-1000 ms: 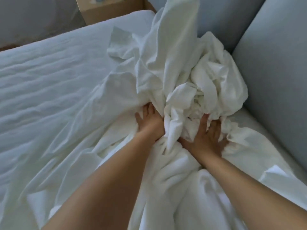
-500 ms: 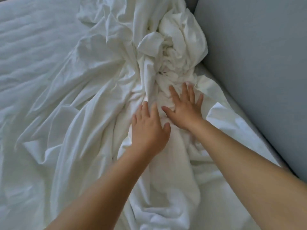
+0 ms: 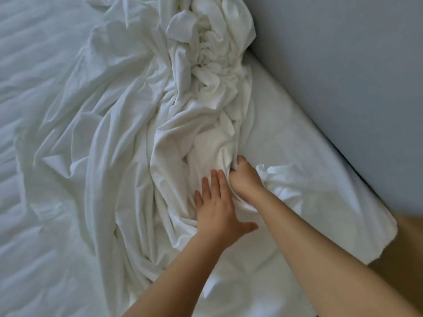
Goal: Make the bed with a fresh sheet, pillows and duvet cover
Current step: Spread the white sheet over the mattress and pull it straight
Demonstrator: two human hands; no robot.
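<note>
White quilted mattress (image 3: 34,110) is seen largely uncovered, with a grey padded panel (image 3: 343,65) standing along its right edge and wood-toned floor (image 3: 407,243) shown past the near right corner. A fresh white sheet (image 3: 142,145) is bunched in a long twisted heap running from the far end toward the near right corner. It is spread over only part of the bed and tucked nowhere in view. The left hand (image 3: 217,209) is laid flat on the cloth with fingers straight. A fold just beside it is clutched by the right hand (image 3: 246,179), fingers curled into the fabric. The task is judged to be at an early stage: the sheet is yet to be spread and fitted, and no pillows or duvet cover are shown.
</note>
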